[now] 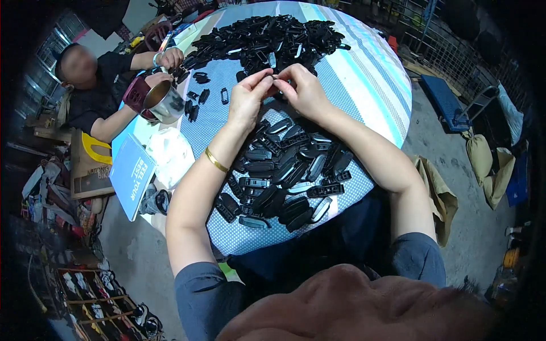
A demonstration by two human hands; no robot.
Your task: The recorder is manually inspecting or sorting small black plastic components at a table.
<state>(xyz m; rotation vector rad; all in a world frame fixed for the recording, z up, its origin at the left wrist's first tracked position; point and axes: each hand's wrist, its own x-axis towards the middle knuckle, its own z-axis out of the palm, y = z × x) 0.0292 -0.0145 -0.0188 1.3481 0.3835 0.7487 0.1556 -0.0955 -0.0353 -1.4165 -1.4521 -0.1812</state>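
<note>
Fingers (266, 79) of both hands are pinched together over a small black plastic piece (274, 78), held just above the far middle of the round surface (364, 74). The left hand (248, 98) and right hand (304, 91) meet at their tips, closed on the piece – an assembly or inspection step is judged to be in hand, though the piece itself is mostly hidden. A steady pinch and a set-down place would be called for next. Nearer, a heap of finished-looking black clips (287, 173) is spread between the forearms; a larger pile (267, 40) lies at the far side. To the left, another person's hands (165, 62) are seen by a metal cup (165, 102) – well apart. A blue booklet (132, 173) overhangs the left edge.
</note>
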